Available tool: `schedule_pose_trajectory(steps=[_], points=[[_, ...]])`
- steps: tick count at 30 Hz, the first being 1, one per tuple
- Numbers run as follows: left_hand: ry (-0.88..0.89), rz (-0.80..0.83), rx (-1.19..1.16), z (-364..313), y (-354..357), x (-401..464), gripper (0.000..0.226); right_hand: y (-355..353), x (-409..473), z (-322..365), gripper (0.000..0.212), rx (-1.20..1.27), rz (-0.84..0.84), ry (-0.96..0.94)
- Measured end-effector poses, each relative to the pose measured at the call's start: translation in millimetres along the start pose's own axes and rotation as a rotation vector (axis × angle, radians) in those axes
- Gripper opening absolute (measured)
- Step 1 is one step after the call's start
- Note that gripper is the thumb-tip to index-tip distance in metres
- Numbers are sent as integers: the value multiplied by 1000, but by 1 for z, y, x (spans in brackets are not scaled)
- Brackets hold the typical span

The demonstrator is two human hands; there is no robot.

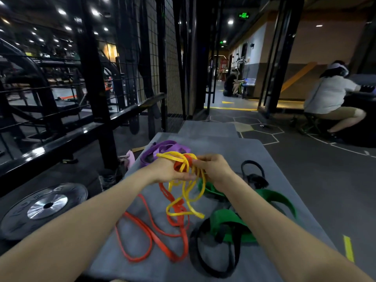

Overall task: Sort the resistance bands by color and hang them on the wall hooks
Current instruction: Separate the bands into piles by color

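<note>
In the centre of the frame, both hands hold up a tangle of thin yellow resistance bands [184,186] above a grey mat [244,151]. The left hand [168,169] has its fingers curled around the yellow loops and some orange strands. The right hand [213,167] pinches the yellow strands between the fingertips. The yellow loops hang down, flat and narrow, mixed with the orange bands [150,237], which lie in long loops at lower centre. The wide green band [227,222] and the black band [213,267] lie at lower right. The purple band [162,148] lies behind the hands. A weight plate [43,208] lies on the floor at lower left.
</note>
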State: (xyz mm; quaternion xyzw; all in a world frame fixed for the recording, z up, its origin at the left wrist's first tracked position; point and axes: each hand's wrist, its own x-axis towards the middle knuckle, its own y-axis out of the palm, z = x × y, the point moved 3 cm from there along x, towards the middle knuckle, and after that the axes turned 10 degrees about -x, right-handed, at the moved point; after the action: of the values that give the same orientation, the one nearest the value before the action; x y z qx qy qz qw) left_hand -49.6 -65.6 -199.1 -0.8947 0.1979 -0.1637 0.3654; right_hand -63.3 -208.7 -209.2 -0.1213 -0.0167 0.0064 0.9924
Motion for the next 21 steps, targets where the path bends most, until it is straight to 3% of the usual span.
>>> schedule_pose_trajectory(steps=[2,5,8,12,16,21], points=[[2,-3,24,4,-10,-12,27,-3,2,-3,18,17,-61,20],[15,-12,-181,9,-23,-32,13,-13,4,-4,23,94,-194,41],[-100,-72,-263,35,-32,-43,40,-23,5,-5,28,114,-287,31],[-239,-209,-329,71,-34,-54,50,-22,5,-13,34,169,-332,51],[-367,-429,-399,96,-33,-66,32,-22,5,-23,36,295,-393,99],[-464,-613,-386,124,-39,-83,18,-28,7,-34,39,267,-482,111]])
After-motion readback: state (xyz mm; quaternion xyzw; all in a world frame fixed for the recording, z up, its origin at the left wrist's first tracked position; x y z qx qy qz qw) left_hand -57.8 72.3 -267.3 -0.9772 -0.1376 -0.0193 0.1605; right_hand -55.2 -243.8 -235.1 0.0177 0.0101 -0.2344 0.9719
